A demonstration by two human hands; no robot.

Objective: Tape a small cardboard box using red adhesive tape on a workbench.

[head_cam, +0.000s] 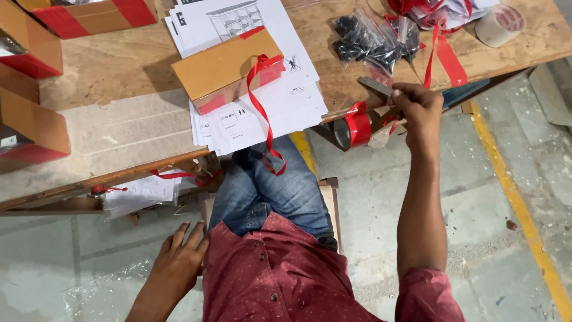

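Note:
My right hand point(419, 109) is closed around the handle of a tape dispenser point(363, 122) that carries a roll of red tape, held at the front edge of the wooden table point(119, 71). My left hand point(179, 262) rests open, fingers spread, beside my left thigh near the seat. A brown cardboard box point(223, 68) with red tape strips lies on white printed sheets point(268, 101), and a loose red ribbon point(265, 128) hangs from it over the table edge above my knee.
Clear bags of black parts point(369, 39) and a tape roll point(500, 25) lie at the far right of the table. More cardboard boxes with red tape point(30, 128) stand at the left. A yellow floor line point(518, 209) runs along the right.

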